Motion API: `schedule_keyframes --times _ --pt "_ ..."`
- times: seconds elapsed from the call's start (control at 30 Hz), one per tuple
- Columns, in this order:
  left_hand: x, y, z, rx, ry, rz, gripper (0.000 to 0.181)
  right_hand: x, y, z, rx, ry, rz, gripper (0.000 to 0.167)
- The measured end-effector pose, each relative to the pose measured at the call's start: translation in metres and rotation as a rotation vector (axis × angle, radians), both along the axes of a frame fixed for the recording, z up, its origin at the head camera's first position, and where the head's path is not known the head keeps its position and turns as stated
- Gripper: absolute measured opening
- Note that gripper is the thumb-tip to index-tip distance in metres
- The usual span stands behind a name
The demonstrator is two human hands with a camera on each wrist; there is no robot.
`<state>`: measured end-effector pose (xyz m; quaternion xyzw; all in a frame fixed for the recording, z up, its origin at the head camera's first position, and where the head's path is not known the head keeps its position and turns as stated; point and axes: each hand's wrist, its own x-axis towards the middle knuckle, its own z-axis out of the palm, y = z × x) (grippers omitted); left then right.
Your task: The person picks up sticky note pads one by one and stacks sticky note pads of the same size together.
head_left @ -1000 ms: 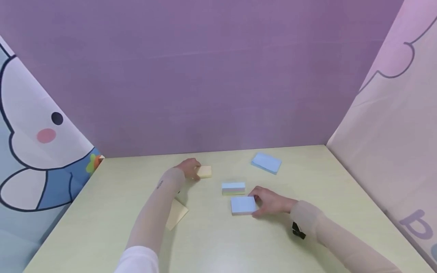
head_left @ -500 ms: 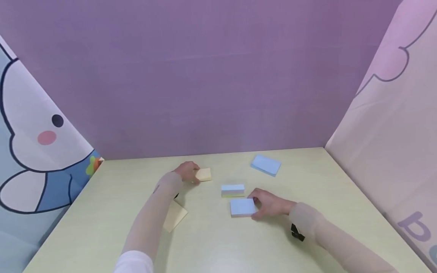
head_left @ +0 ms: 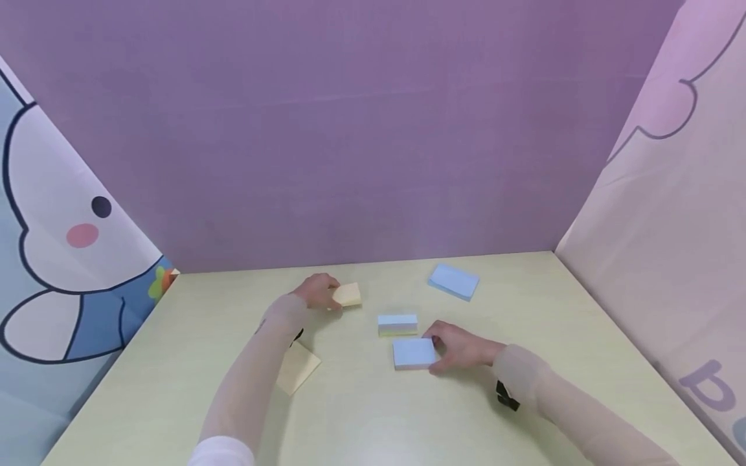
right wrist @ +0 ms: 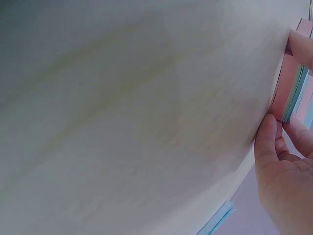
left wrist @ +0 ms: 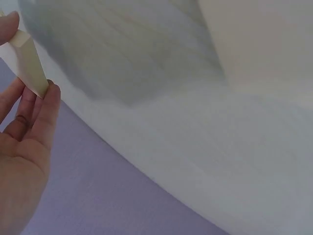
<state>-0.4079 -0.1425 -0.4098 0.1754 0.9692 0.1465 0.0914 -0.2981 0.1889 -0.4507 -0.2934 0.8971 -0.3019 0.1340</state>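
Observation:
In the head view my left hand (head_left: 317, 291) pinches a small pale yellow sticky note pad (head_left: 348, 294) near the back of the table. The left wrist view shows this pad (left wrist: 30, 66) between thumb and fingertips, tilted. My right hand (head_left: 463, 347) grips a blue-topped sticky note pad (head_left: 414, 353) by its right end, thumb on the near side. In the right wrist view this pad (right wrist: 288, 88) shows pink, green and blue layers on its edge. Just behind it sits a block of sticky notes (head_left: 397, 325), blue on top with a yellowish base.
A larger blue sticky note pad (head_left: 454, 281) lies at the back right of the table (head_left: 361, 414). A larger pale yellow pad (head_left: 298, 367) lies partly hidden beneath my left forearm. A purple backdrop (head_left: 361, 129) rises behind the table, with printed cloth at both sides.
The small yellow pad in my left hand has turned a little and looks slightly raised, and that hand has shifted slightly left. My right hand and its pad stay in place.

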Motion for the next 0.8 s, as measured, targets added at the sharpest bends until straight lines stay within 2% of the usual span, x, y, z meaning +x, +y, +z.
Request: schedule_keyframes --times 0.17,0.33,0.47,0.8 --pt "0.003 0.003 0.006 -0.002 0.016 0.004 0.045 0.0 -0.002 0.0 -0.008 -0.004 0.009 0.049" --pt "0.009 0.013 0.016 0.022 0.054 -0.043 0.042 -0.002 0.0 -0.001 -0.001 0.014 0.006 0.049" --pt "0.014 0.019 0.023 0.032 0.051 -0.04 0.043 -0.003 0.0 -0.001 -0.01 0.015 0.013 0.049" --pt "0.028 0.035 0.038 -0.001 0.092 -0.097 0.039 -0.003 0.001 -0.001 -0.006 0.033 0.028 0.049"
